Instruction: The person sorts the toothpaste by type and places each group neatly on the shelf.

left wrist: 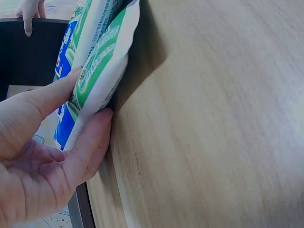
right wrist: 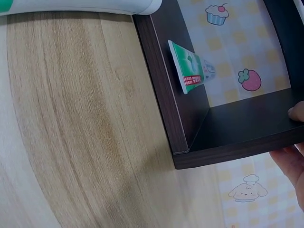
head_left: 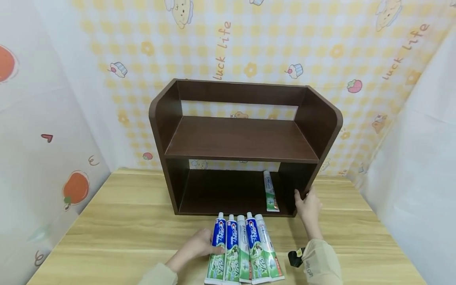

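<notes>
While left fingers (left wrist: 95,135) pinch 1 tube (head_left: 218,232), cap (head_left: 221,215) towards shelf (head_left: 235,138), axis fore-aft

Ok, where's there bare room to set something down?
Bare: the upper board of the brown shelf unit; its lower board, left of the lone toothpaste tube; the wooden tabletop left of the left hand. Crowded: right of that hand, where five toothpaste tubes lie together.

Your left hand (head_left: 200,244), one: thumb and fingers pinching. Your right hand (head_left: 309,206), one: gripping, farther forward than the left.
</notes>
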`<state>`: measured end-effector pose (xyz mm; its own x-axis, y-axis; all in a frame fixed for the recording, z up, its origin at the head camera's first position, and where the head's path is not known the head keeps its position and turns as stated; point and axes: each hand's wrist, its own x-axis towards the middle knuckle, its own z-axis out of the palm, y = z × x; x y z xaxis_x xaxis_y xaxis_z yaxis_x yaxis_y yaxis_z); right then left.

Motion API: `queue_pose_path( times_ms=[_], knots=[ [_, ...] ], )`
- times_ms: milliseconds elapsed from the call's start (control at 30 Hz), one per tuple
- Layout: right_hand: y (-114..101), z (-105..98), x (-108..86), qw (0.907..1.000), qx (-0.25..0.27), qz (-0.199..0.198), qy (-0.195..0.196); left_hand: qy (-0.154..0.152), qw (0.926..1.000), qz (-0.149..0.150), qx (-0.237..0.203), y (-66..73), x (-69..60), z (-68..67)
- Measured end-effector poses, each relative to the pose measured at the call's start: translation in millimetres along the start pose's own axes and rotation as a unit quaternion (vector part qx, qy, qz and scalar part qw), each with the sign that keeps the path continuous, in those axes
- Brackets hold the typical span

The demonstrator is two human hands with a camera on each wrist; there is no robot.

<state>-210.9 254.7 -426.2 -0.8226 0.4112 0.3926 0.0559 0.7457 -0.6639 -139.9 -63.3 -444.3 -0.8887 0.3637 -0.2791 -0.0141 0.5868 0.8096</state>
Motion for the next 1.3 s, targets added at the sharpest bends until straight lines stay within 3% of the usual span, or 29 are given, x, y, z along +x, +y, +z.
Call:
queue_pose_path(
  times_ms=[333,667,767,900,1300],
  knots=[
    [9.8,-9.9,0.7,0.9999,-0.004,0.007,0.01,-0.016,0.9994,-0.006,-0.029,-0.7,8.9,9.9],
    [1.9,-3.3,5.9,0.9995,-0.012,-0.016,0.022,0.001,0.9995,-0.017,-0.027,0.5,3.2,1.8],
    [-1.2,-2.0,5.4,0.9996,-0.009,-0.018,0.017,0.001,0.9983,-0.031,-0.049,-2.8,2.3,0.8],
    [-1.1,-0.9,4.4,0.9998,0.001,-0.017,0.014,-0.012,0.996,-0.029,-0.084,-7.2,2.8,1.8],
    [-2.1,-0.7,-0.7,0.9999,-0.006,-0.011,0.0,-0.002,0.9968,-0.038,-0.071,-13.4,-7.7,-2.0]
  ],
)
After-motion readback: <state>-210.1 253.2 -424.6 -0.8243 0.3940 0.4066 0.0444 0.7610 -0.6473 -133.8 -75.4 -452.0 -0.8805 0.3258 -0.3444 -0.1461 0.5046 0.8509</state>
